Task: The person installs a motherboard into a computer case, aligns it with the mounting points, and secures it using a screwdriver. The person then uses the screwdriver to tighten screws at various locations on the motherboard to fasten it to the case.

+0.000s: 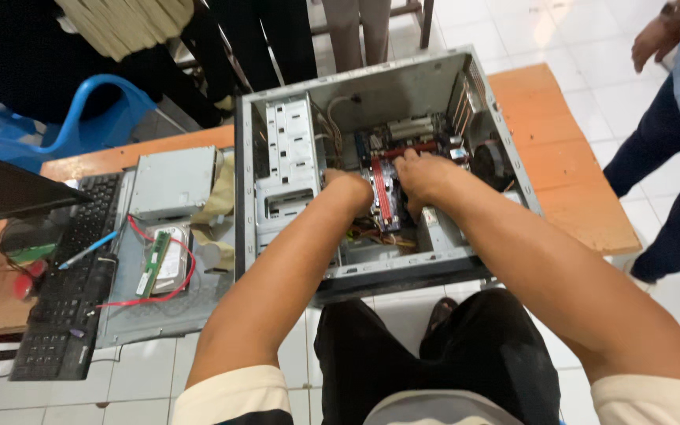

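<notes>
Inside PC case: both hands on motherboard; L hand, R hand, grip unclear.

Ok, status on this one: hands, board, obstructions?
Both hands inside case: left hand and right hand on board. Grip unclear. Cables below hands.

a black keyboard lay beside a hard drive, a green memory stick (red cable looped round them), and a blue chair stood behind.
</notes>
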